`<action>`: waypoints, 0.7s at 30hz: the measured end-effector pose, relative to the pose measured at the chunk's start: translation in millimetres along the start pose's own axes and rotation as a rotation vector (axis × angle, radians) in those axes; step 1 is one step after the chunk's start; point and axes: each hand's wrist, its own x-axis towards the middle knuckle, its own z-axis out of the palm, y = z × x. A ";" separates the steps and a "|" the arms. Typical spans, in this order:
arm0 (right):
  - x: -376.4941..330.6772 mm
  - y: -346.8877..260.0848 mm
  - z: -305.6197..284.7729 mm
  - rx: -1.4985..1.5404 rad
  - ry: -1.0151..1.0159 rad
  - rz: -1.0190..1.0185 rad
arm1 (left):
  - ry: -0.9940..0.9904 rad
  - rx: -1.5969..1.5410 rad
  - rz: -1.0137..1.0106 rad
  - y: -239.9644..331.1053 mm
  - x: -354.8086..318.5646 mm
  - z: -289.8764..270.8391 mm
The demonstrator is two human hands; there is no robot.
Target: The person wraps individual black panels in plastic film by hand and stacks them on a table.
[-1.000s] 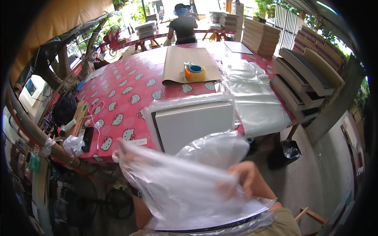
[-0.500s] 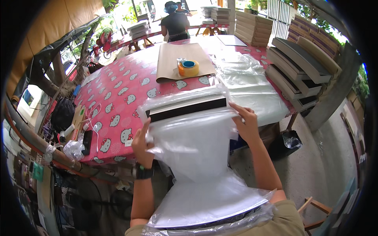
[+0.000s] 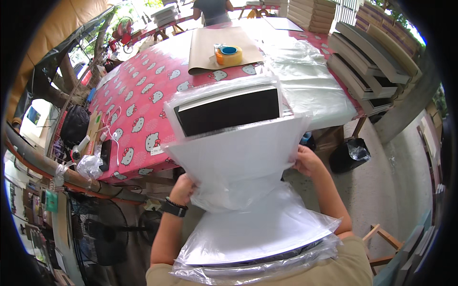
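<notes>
Our left hand (image 3: pixel 182 190) and right hand (image 3: pixel 309 161) pinch a bagged white panel (image 3: pixel 238 155) by its sides; likely light and slippery, it wants firm edge holds.

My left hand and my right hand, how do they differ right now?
Your left hand has a black wristband at its wrist; your right hand shows none. The left hand sits lower in the picture, the right hand higher. Both are bare and hold opposite sides of the plastic-covered white sheet.
</notes>
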 end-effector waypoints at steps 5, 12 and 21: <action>-8.3 71.1 -34.9 -0.175 0.135 0.128 | 0.191 -0.153 0.062 -95.0 17.7 15.0; 33.3 194.8 -93.2 -1.068 0.677 -0.288 | 0.551 0.559 0.059 -238.0 72.9 -3.7; -27.2 -32.0 41.3 -0.037 -0.512 -0.487 | 1.287 1.080 0.666 -33.4 16.3 -126.9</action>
